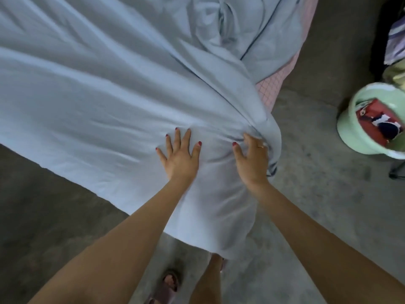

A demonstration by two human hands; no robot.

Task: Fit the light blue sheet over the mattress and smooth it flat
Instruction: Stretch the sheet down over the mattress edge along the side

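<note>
Your left hand (178, 155) lies flat on the light blue sheet (92, 88) at the near corner of the mattress (270, 88), its fingers (178, 137) released and spread, palm pressing the cloth. Just beside it, your right hand (252, 160) grasps a gathered fold of the same sheet, fingers curled into the bunched fabric at the corner; a ring shows on one of them. The sheet spreads away from both hands across the bed, creased in long ridges that fan out from the right hand, and is heaped in a loose pile toward the far end. Below your wrists it drapes over the corner and hangs toward the concrete floor (306, 211). A strip of the pink checked mattress shows uncovered along the right edge. A pale green bin (355, 137) stands on the floor well apart to the right. Your sandalled foot (168, 286) shows beneath the hanging cloth.
</note>
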